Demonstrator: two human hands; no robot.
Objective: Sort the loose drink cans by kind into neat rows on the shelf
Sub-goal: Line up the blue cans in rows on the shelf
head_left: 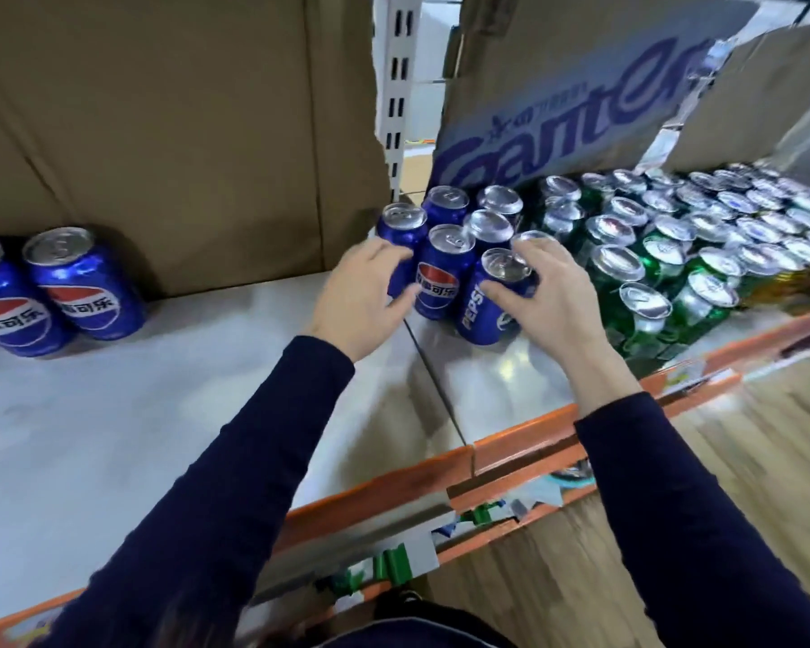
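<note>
Head: R hand (552, 292) grips front Pepsi (487, 311); L hand (361, 292) touches left Pepsi (401, 224).

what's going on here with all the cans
A person in dark sleeves is sorting cans on a shelf. Their right hand grips the front blue Pepsi can of a small blue cluster. The left hand touches the cluster's leftmost can; whether it grips it is unclear. Two more blue cans stand apart at far left, and green cans fill rows on the right.
</note>
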